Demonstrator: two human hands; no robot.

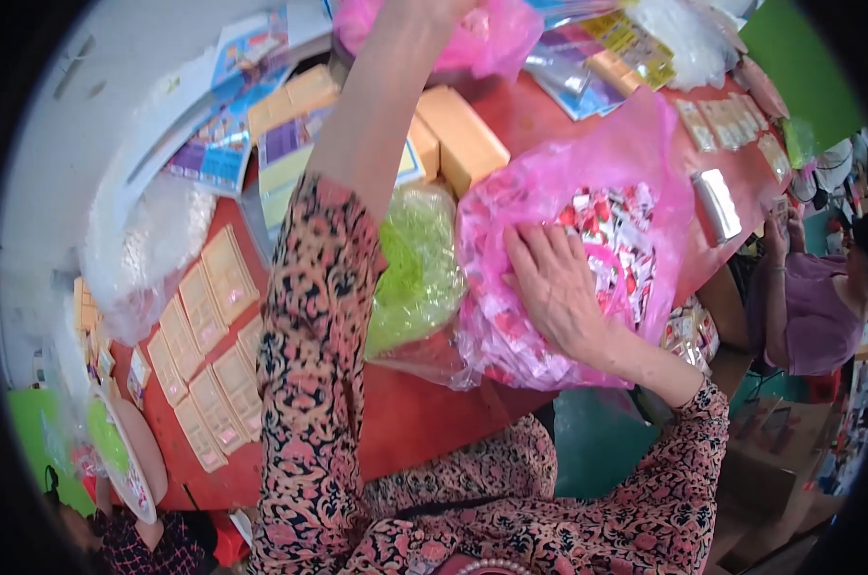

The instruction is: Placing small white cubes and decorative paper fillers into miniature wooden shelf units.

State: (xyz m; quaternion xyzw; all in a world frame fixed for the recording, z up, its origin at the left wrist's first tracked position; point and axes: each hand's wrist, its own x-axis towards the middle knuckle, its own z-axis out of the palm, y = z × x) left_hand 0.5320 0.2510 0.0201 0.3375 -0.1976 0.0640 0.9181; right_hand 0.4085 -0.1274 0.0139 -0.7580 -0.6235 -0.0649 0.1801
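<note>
My left arm reaches to the far edge, where my left hand (444, 8) is mostly cut off beside a bunched pink plastic bag (496, 38). Its fingers are out of view. On the right, a larger pink bag (664, 153) lies spread wide, filled with many small red-and-white printed packets (635, 230). My right hand (554, 278) rests on this bag's left part, palm down, fingers stretched out over the pink film and packets. Between my arms sits a clear bag with green contents (410, 254), touching the larger pink bag's left side.
Flat cream molded trays (214, 393) lie in rows at the red table's (434, 431) left. Orange-cream blocks (458, 134) and printed sheets (204, 158) are behind. A white basin (132, 450) stands at lower left. A silver pack (717, 206) lies right. Other people (812, 307) are on both sides.
</note>
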